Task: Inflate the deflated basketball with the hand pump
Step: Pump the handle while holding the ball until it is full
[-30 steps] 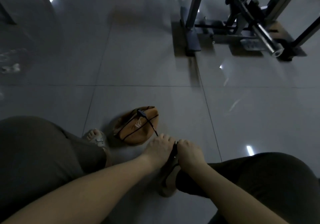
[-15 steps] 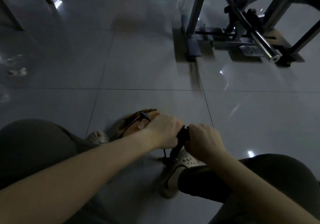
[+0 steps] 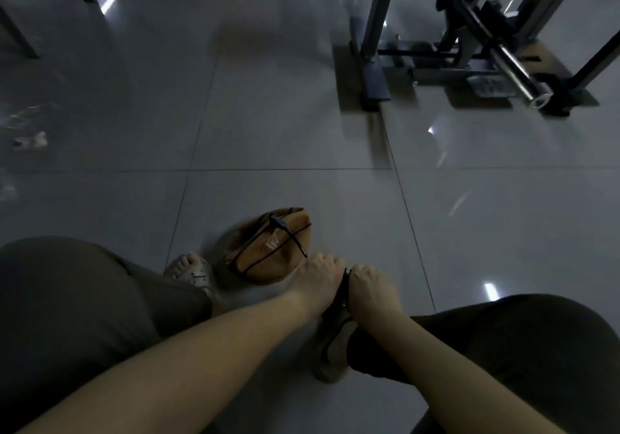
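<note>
Clenched left grip [image 3: 318, 274] and right grip [image 3: 369, 286] side by side round the black pump handle [image 3: 344, 284], knuckles up, low over the right shoe [image 3: 332, 349]. Found the deflated basketball [image 3: 268, 255] caved in on the tiled floor [image 3: 302, 131], just beyond the left grip and just beside the left sandal [image 3: 194, 272]. Traced 1 thin black hose [image 3: 295, 240] from a fitting on the ball's top down under the left grip. Spotted a metal gym frame [image 3: 372, 31] well apart, far right.
</note>
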Action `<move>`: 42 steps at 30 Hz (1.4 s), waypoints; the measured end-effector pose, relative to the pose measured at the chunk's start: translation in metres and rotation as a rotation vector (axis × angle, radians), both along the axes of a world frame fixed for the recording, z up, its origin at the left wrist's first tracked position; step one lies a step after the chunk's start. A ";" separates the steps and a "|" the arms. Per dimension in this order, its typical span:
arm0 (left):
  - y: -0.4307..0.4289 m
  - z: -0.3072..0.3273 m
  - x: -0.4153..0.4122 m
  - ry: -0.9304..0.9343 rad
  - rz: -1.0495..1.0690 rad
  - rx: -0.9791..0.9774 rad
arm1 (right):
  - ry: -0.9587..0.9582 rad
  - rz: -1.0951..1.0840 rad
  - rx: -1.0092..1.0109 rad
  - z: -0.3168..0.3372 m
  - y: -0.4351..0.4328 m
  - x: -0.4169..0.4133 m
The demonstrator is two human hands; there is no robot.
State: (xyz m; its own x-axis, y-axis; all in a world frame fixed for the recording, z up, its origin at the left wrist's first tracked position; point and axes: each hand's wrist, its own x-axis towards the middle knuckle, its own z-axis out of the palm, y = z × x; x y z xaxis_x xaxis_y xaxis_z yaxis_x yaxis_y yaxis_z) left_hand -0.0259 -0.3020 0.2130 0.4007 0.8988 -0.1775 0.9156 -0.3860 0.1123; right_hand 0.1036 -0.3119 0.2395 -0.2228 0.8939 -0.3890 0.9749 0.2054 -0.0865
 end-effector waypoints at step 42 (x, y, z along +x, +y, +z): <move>0.020 0.082 -0.014 -0.129 -0.112 0.431 | 0.156 0.062 0.505 0.073 0.000 0.015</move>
